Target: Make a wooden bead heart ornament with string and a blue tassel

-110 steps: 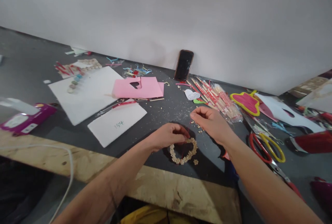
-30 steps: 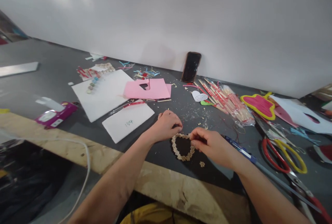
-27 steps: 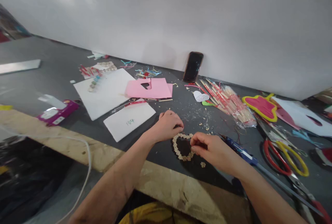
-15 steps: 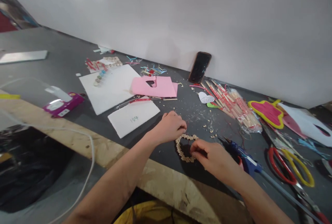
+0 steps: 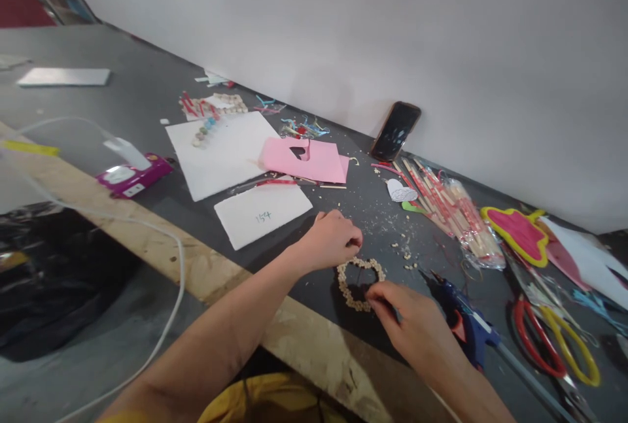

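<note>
A heart-shaped ring (image 5: 345, 288) made of small pale beige pieces lies on the dark table in front of me. My right hand (image 5: 400, 312) pinches its lower right edge between thumb and fingers. Just above the ring's upper left side is my left hand (image 5: 333, 240), its fingers curled and pressed together; whatever they hold is too small to see. Small beige crumbs (image 5: 405, 248) like those in the ring are scattered beyond my hands. A blue glue gun (image 5: 464, 315) rests to the right of my right hand.
Beyond my left hand lie a white board marked 154 (image 5: 265, 215), pink foam (image 5: 318, 160) and a larger white board (image 5: 196, 171). A phone (image 5: 396, 130) leans against the wall. Bagged sticks (image 5: 456, 210) and scissors (image 5: 540, 338) lie at right. A white cable (image 5: 179, 266) runs at left.
The whole view has shifted and tilted slightly. My left hand has lifted a little off the ring's top left, showing more of it. My right hand still pinches the lower right edge.
</note>
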`<state>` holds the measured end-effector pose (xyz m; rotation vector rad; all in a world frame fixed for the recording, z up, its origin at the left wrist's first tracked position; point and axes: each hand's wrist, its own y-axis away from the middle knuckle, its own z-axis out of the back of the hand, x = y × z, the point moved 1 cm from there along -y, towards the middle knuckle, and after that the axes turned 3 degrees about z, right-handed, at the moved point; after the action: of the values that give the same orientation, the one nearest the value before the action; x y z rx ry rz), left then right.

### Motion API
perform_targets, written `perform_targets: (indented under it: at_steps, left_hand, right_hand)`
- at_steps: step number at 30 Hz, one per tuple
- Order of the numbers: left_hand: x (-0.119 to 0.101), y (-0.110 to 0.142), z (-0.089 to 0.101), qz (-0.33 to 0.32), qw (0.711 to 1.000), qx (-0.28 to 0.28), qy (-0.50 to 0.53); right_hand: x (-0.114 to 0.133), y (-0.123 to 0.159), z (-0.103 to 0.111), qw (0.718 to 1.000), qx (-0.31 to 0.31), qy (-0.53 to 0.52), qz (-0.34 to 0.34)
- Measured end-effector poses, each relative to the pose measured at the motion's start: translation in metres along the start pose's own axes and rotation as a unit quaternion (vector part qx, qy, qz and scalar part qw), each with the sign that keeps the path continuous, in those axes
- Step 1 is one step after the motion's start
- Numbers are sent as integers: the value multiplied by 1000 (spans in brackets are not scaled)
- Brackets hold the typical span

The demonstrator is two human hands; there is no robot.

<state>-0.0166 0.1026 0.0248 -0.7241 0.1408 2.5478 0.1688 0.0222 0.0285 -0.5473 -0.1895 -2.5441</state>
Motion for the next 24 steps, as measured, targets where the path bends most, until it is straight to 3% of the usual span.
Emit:
perform_targets:
  at_steps: [12,24]
  left_hand:
    - [1,3,1,6,1000,24,-15]
    - [-8,8,-1,-5,998,44,-40]
  right_hand:
    - [2,3,-2,1000,-30,6,7]
    - [10,8,-1,995,-71,-77,-2]
